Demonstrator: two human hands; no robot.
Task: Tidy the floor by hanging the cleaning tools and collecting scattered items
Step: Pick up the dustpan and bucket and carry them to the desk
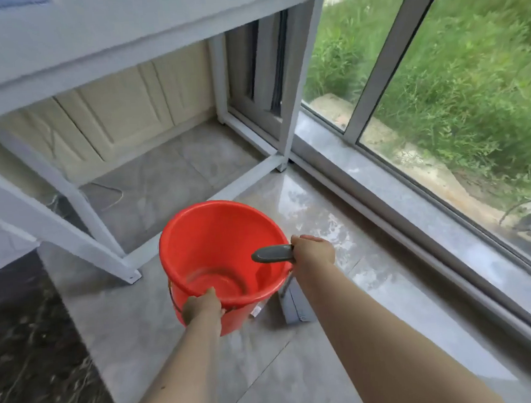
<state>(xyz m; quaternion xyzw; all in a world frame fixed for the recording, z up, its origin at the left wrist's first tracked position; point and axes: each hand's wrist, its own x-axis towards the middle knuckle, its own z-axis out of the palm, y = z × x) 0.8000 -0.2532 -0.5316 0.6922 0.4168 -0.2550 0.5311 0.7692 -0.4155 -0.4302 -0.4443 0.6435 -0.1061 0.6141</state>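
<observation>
L hand [201,305] w/ bucket [216,237], tiled floor [174,351]

A red plastic bucket [221,255] stands upright and open, its inside holding nothing visible. Just right of it a mop stands, its dark grey handle grip [273,253] above the rim, its grey flat head [294,304] on the tiled floor.

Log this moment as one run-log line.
left hand: grips near rim of red plastic bucket | right hand: holds dark grey tool handle over bucket | bucket: looks empty
</observation>
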